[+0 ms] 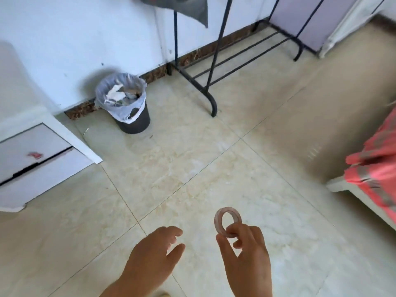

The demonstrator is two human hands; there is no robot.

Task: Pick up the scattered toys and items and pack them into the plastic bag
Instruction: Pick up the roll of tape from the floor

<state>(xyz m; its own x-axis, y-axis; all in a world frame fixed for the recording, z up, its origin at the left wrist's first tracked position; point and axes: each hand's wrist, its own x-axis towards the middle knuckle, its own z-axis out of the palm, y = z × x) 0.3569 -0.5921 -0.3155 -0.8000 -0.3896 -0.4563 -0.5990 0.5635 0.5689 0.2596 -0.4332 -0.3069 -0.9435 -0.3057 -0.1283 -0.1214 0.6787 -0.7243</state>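
My right hand [246, 258] pinches a pale pink translucent ring, like a roll of tape [227, 220], between thumb and fingertips and holds it upright above the tiled floor. To its left, my left hand [154, 256] hovers over the floor with loosely spread fingers and nothing in it. No plastic bag for packing and no other toys show in the head view.
A dark waste bin [128, 103] with a white liner full of rubbish stands by the wall. A white drawer cabinet [36, 159] is at the left. A black metal rack [214, 67] stands at the back, and a bed with a red checked sheet [377, 168] at the right.
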